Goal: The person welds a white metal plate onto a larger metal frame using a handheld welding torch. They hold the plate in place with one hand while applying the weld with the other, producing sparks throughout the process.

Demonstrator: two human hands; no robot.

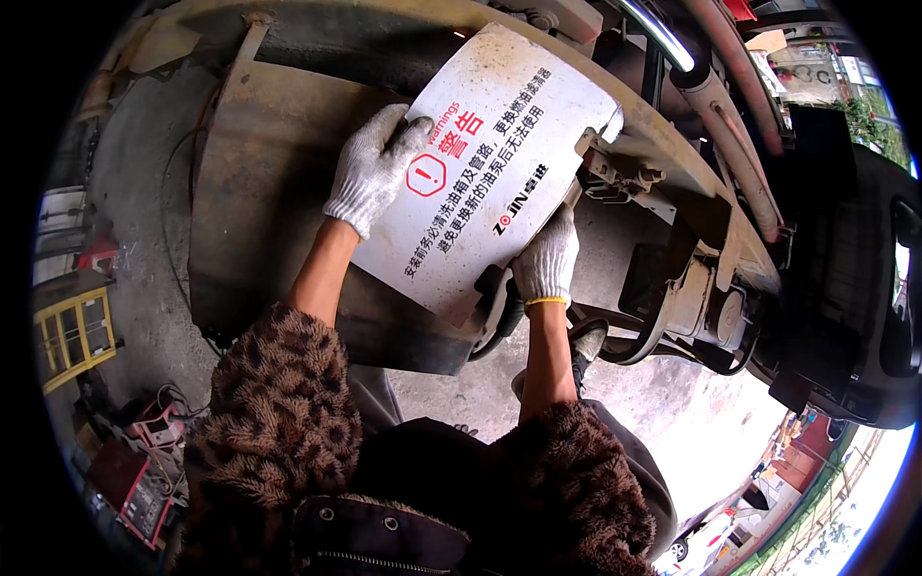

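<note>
A stiff white warning sheet with red and black print lies tilted across the middle, its surface speckled with dirt. My left hand, in a white knit glove, grips its left edge with the thumb on top. At the sheet's lower right edge, my right hand in a matching glove has its fingers closed on the rim; some fingertips are hidden. Behind the sheet spreads a brown, worn metal panel of a machine. Close to my right hand are a dark curved hose and a metal fitting.
A hydraulic cylinder with a shiny rod crosses the upper right. Right of my hands, a pale reservoir sits on the machine frame. A bulky black part stands farther right. Yellow-framed shelving and red equipment are at left.
</note>
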